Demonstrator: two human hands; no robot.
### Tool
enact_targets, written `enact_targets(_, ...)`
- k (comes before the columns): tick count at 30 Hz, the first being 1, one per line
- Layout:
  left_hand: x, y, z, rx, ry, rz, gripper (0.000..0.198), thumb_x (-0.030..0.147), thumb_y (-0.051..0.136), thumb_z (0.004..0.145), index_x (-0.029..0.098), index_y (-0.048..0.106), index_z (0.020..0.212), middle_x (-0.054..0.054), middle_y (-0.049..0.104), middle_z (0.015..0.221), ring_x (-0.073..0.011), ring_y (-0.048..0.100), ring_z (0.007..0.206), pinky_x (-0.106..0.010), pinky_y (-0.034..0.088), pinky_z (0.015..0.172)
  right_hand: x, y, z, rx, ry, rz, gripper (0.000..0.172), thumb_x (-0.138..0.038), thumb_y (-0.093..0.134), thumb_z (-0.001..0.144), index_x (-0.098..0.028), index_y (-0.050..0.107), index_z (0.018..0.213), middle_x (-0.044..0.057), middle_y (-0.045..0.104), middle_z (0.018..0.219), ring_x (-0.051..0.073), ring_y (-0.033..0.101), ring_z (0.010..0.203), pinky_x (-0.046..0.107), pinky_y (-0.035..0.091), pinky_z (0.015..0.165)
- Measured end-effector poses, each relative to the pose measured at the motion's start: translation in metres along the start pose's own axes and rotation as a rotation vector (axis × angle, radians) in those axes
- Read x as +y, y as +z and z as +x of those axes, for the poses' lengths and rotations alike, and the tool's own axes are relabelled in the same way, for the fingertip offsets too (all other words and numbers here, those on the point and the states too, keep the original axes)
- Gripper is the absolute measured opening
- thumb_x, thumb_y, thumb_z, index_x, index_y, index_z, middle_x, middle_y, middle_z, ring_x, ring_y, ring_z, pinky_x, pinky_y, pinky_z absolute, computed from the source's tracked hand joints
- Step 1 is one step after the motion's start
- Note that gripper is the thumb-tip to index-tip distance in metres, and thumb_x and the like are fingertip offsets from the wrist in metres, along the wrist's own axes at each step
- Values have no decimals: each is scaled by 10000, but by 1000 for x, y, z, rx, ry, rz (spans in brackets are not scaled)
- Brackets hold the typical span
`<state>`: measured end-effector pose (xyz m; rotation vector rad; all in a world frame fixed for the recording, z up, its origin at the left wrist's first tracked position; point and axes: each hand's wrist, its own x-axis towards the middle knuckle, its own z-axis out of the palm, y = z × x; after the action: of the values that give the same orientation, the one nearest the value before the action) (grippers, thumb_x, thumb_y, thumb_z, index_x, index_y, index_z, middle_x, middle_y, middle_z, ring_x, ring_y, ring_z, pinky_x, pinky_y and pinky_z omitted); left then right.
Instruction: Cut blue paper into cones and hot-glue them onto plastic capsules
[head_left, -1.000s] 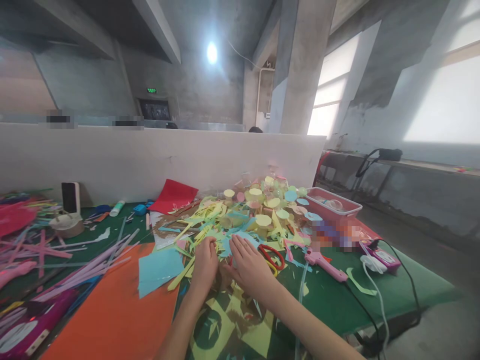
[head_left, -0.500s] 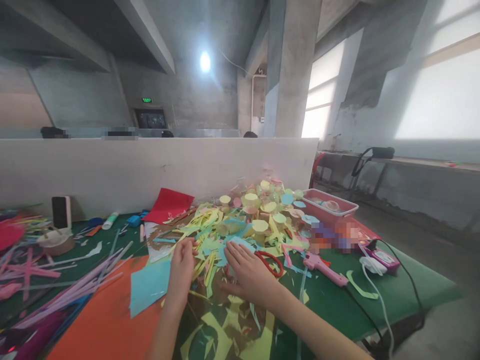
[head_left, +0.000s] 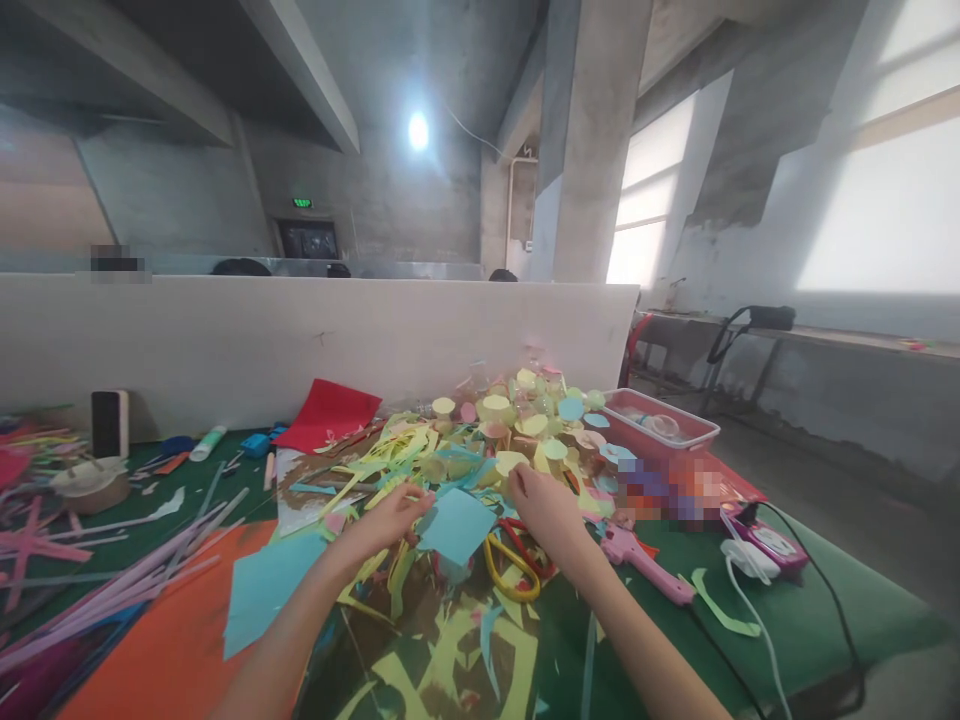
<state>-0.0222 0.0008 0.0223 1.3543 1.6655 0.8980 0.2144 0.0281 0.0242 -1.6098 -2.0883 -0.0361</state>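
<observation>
lit lamp (head_left: 418, 131) and green sign (head_left: 302, 203) glow beyond the white partition (head_left: 225, 345); black bag (head_left: 771, 318) on a bench (head_left: 855, 341).

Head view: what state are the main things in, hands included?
Angular blue paper piece: spread flat
Left hand: fingers bent, at the piece's left edge
Right hand: fingers curled
Pink glue gun: laid down
Pink plastic basket: uncovered
Black phone: upright
Round white light: lit
Small green sign: lit

Green tabletop (head_left: 847, 590) running open at the right corner, pink glue gun (head_left: 651, 572) lying between it and the right hand (head_left: 547, 515), scissors handles (head_left: 516, 594) crowding that wrist, paper-topped cups (head_left: 534, 425) massing behind, white partition (head_left: 405, 325) blocking the back
</observation>
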Motion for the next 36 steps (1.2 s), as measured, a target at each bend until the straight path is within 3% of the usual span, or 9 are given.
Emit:
enact_targets(5,6,1,0,-192,-87,14,597,659,659,649,226,618,1059,-24,620,836,-155,602,618,-207,396,462,8,19,-2,-184,-9,-44,301,-257,401,964,-176,637,794,81,721,765,224,691,688,259,336,509)
enact_targets(11,10,2,11,-248,-86,89,635,645,686,636,217,611,1100,-45,642,892,-146,542,635,-193,372,437,7,32,-10,-294,-45,-75,236,-296,474,939,-142,651,916,130,726,909,290,698,853,304,421,615)
enact_targets(16,10,2,20,-307,-94,116,675,654,671,649,229,571,1165,-72,673,986,-172,605,680,-198,419,447,3,31,-14,-361,-36,-89,227,-313,555,889,-121,651,965,146,714,967,324,680,921,348,464,679)
enact_targets(20,13,4,23,-314,-66,158,691,625,714,617,237,581,1174,-133,623,1224,-285,635,1008,-213,467,492,1,30,-17,-391,-14,-104,252,-317,568,885,-109,635,1010,161,703,1001,330,661,968,371,477,727)
enact_targets(23,17,8,23,-329,20,174,547,528,776,585,233,665,1033,-109,639,1232,-329,555,1173,-246,514,662,-1,33,-18,-410,-1,-115,263,-318,593,867,-108,629,1021,168,703,1000,339,661,965,384,484,724)
enact_targets(26,22,9,20,-387,77,141,411,465,764,625,213,689,941,-74,703,1102,-310,600,1106,-270,506,779,-1,38,-20,-426,12,-129,276,-313,611,855,-100,629,1029,176,701,1009,350,662,958,402,486,734)
enact_targets(30,31,-4,14,-461,72,2,467,457,727,684,190,640,1058,-65,726,1026,-283,670,950,-309,525,761,-1,40,-21,-427,18,-146,261,-300,611,851,-115,638,1033,170,693,1043,338,642,1005,396,479,784)
enact_targets(36,43,-32,8,-381,104,-129,484,431,716,739,210,596,1153,-45,733,991,-234,685,873,-277,520,733,-5,42,-21,-431,41,-165,259,-257,637,828,-112,652,1042,187,678,1069,344,620,1043,398,464,840)
